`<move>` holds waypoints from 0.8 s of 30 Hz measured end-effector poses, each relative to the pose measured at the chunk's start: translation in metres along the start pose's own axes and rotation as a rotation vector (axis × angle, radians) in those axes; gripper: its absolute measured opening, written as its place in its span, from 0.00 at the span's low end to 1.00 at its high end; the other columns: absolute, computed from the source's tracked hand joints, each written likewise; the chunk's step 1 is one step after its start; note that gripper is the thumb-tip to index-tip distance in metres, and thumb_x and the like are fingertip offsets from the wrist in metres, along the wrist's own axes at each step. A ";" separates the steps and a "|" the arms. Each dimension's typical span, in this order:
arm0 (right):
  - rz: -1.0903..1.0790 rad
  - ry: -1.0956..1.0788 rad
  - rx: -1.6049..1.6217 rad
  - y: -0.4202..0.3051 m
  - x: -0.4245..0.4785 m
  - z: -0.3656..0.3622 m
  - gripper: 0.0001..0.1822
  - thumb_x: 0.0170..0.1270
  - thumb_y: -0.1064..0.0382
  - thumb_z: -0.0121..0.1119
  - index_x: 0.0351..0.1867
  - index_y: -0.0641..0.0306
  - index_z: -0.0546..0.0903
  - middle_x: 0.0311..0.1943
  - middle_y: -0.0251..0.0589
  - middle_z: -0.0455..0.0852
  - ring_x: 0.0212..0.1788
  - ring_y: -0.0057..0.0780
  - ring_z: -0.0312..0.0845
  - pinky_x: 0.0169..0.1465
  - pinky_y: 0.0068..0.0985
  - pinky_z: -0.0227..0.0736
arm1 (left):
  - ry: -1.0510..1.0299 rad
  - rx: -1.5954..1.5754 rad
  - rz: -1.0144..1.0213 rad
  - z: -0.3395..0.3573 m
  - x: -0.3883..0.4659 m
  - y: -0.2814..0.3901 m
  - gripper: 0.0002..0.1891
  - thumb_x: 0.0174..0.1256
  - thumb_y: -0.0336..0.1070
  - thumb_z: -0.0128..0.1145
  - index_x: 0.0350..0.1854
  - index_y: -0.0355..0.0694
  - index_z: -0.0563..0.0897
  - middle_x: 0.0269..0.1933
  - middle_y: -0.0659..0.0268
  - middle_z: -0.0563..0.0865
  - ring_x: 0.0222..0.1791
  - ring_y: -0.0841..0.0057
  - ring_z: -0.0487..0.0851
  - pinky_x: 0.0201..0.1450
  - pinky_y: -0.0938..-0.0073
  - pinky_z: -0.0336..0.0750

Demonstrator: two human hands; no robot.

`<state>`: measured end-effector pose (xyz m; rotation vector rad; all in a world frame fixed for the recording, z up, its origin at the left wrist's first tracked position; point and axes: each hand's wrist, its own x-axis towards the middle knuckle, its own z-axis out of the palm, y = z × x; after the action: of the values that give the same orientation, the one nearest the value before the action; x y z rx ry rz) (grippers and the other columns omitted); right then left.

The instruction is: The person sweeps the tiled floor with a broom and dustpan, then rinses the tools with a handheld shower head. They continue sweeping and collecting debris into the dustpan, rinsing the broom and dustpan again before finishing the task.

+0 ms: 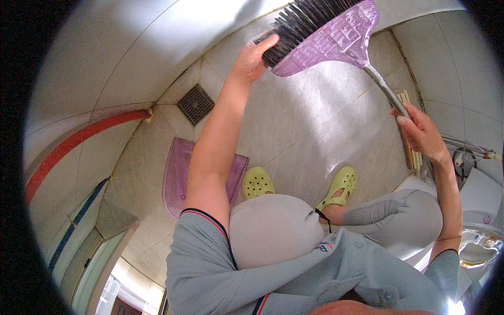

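Observation:
A broom with a purple plastic head [328,45] and black bristles [305,25] is held up over the tiled floor, bristles facing away from me. Whitish suds or wet streaks cover the purple plastic. At the left end of the bristles, my left hand [254,57] grips the tufts, its thumb across them and its other fingers partly hidden. Lower down to the right, my right hand [423,130] is closed around the metal broom handle [386,90]. Beneath my left forearm, a translucent purple dustpan [177,169] lies on the floor, partly covered by the arm.
A square floor drain [195,104] sits near the left wall. A red pipe [90,138] and a blue strip [78,220] run along that side. Light wooden slats [413,155] stand by the right wall, with a toilet [476,220] nearer. My feet wear yellow-green clogs [258,183].

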<state>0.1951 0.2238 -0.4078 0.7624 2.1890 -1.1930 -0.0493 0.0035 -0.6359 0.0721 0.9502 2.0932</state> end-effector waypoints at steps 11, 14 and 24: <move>0.017 -0.046 0.075 -0.003 0.000 -0.002 0.12 0.68 0.57 0.47 0.47 0.59 0.73 0.15 0.19 0.59 0.14 0.08 0.51 0.16 0.13 0.47 | 0.084 0.111 0.121 -0.003 0.007 0.007 0.13 0.57 0.34 0.58 0.42 0.32 0.79 0.39 0.65 0.83 0.38 0.76 0.81 0.43 0.75 0.74; 0.041 -0.055 0.108 0.000 0.000 -0.005 0.11 0.68 0.58 0.46 0.47 0.59 0.73 0.15 0.19 0.58 0.14 0.07 0.51 0.16 0.13 0.46 | -0.024 -0.033 0.086 -0.010 0.006 0.010 0.15 0.59 0.38 0.57 0.43 0.33 0.79 0.39 0.65 0.83 0.39 0.76 0.81 0.44 0.75 0.74; 0.070 -0.050 0.171 -0.002 -0.001 -0.003 0.12 0.68 0.57 0.47 0.47 0.59 0.73 0.15 0.18 0.57 0.14 0.08 0.49 0.16 0.14 0.43 | 0.002 0.331 0.011 -0.008 0.001 0.025 0.22 0.52 0.33 0.64 0.49 0.30 0.76 0.41 0.65 0.83 0.42 0.76 0.80 0.48 0.76 0.70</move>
<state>0.1944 0.2249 -0.4049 0.8622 2.0221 -1.3607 -0.0696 -0.0101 -0.6254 0.2459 1.2918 1.9276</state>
